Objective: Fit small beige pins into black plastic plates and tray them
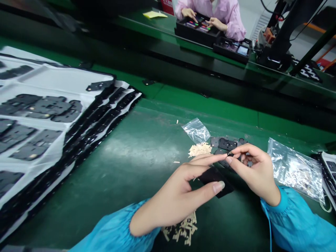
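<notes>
My left hand (181, 192) grips a flat black plate (216, 176), its thumb lying across the plate's face and its fingers behind it. At the tip of the left index finger, my right hand (253, 168) pinches a tiny dark piece (230, 154); its exact kind is too small to make out. Just behind the hands lie several black plastic parts (228, 143), partly covered by the fingers. Beside them is a heap of small cream-coloured pieces (200, 149). Below my left wrist, strips of beige scraps (183, 229) are scattered on the green table.
Stacked white trays (70, 78) with black parts fill the left side. A small clear bag (196, 130) lies behind the cream heap, a larger clear bag (296, 168) at right. Across the bench, a person in a pink sleeve (235, 21) works over a black box (196, 31).
</notes>
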The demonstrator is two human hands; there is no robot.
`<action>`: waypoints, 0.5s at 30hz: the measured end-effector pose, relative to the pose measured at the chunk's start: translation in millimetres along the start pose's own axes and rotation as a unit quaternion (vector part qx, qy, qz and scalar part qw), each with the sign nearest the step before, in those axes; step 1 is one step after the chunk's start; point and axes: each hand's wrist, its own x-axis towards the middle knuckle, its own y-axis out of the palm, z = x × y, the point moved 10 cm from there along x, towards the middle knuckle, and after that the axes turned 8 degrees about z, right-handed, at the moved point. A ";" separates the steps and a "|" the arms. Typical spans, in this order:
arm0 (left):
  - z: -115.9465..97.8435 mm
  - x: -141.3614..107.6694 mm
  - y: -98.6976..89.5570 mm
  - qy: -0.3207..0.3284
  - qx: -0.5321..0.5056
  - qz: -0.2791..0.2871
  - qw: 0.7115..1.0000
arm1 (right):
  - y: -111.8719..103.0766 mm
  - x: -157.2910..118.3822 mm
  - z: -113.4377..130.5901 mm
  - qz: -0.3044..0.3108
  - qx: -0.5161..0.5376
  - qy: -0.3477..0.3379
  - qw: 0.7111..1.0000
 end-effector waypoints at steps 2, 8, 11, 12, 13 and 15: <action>2.3 0.4 -2.9 -0.007 -0.023 -0.004 1.000 | 1.7 0.3 1.7 0.021 0.007 -0.006 1.000; 7.1 1.6 -3.9 -0.030 -0.074 0.006 0.997 | 4.9 1.1 1.0 0.048 0.032 0.006 0.998; 8.9 2.1 -4.4 -0.041 -0.091 -0.001 0.995 | 9.1 2.8 -2.6 0.064 0.066 0.041 0.995; 9.1 2.3 -4.7 -0.043 -0.092 -0.004 0.995 | 10.6 3.1 -3.4 0.069 0.077 0.051 0.993; 9.2 2.4 -5.0 -0.044 -0.092 -0.006 0.995 | 11.9 3.3 -4.0 0.074 0.086 0.059 0.992; 9.9 2.5 -5.6 -0.049 -0.093 -0.009 0.994 | 13.3 3.0 -5.7 0.077 0.101 0.074 0.989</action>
